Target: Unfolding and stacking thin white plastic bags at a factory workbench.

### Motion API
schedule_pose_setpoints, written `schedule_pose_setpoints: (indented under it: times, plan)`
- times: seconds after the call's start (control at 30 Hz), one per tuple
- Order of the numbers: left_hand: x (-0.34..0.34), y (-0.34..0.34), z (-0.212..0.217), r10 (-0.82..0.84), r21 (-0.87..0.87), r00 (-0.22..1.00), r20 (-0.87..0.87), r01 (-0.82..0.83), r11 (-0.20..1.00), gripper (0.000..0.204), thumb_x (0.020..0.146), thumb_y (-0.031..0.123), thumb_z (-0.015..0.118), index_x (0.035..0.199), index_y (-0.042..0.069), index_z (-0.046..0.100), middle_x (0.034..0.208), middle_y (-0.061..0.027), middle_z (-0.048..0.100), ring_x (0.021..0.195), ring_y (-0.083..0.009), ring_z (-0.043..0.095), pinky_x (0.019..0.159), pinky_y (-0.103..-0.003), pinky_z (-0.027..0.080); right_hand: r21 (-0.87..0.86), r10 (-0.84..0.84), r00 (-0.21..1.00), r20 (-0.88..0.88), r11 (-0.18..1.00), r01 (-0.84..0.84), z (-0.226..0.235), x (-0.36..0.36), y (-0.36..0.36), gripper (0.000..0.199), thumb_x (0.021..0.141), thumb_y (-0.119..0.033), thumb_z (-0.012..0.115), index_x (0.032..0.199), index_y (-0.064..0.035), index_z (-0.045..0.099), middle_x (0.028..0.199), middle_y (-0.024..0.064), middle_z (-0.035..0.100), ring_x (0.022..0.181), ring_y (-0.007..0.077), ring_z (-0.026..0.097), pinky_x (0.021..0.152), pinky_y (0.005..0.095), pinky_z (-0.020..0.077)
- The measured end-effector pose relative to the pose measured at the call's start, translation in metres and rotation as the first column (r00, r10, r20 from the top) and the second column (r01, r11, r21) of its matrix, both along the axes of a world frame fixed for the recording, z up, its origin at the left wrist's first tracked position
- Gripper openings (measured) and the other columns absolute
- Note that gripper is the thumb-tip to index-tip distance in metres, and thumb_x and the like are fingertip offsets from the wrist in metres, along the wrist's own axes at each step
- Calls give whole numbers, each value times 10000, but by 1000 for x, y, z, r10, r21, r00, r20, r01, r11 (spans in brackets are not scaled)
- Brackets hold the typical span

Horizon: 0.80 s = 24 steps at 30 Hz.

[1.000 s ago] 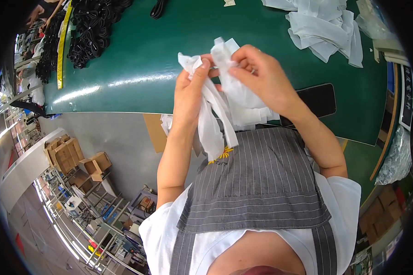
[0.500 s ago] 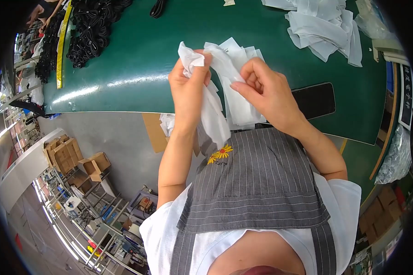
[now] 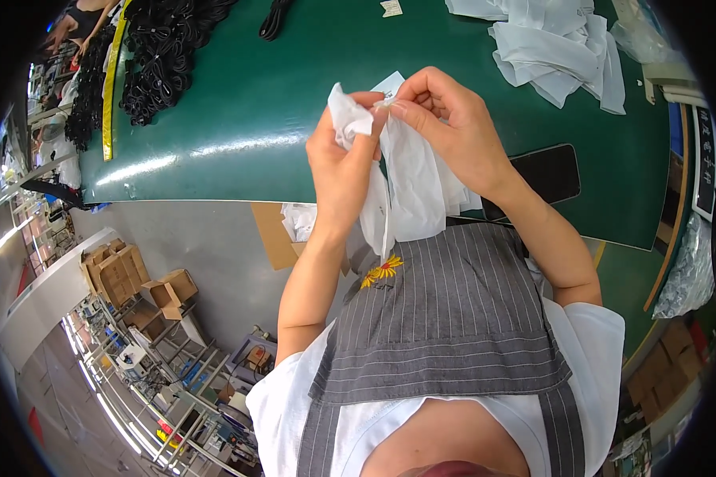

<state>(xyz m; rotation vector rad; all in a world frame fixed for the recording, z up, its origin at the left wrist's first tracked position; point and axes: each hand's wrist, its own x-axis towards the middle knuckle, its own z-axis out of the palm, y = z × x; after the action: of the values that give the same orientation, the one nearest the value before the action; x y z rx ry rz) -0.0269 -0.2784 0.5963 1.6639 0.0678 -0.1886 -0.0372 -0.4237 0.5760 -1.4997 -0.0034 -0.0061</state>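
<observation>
Head view: both hands pinching a thin white bag above the green tabletop.
Left hand [image 3: 344, 171] grips the white bag [image 3: 410, 187] at its top; right hand [image 3: 449, 127], apart from it half a second ago, now meets it there, so the mouth looks ready to open. More white bags [image 3: 557, 44] lie on the tabletop [image 3: 231, 119], beside a black phone [image 3: 545, 176].

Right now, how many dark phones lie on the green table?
1: a dark phone lies flat on the green table, partly behind the right hand. Others may be hidden.
</observation>
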Motion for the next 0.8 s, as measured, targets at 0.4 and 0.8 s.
schedule_pose_setpoints:
  times: [0.4,0.8]
  plan:
    - [4,10,-16,5,-84,1000,2,-5,996,48,924,88,473,917,42,483,688,15,460,566,-69,444,536,-227,360,220,-78,992,-100,971,99,-15,1,-10,210,878,-178,627,975,-7,554,805,26,599,691,96,536,658,239,467]
    - [17,37,-19,-92,-10,971,-222,92,996,100,865,110,552,921,52,492,648,24,488,495,-41,398,481,-215,301,82,284,810,-514,956,-283,-18,-61,-9,323,823,-152,617,1056,48,516,833,107,614,670,107,583,568,291,470]
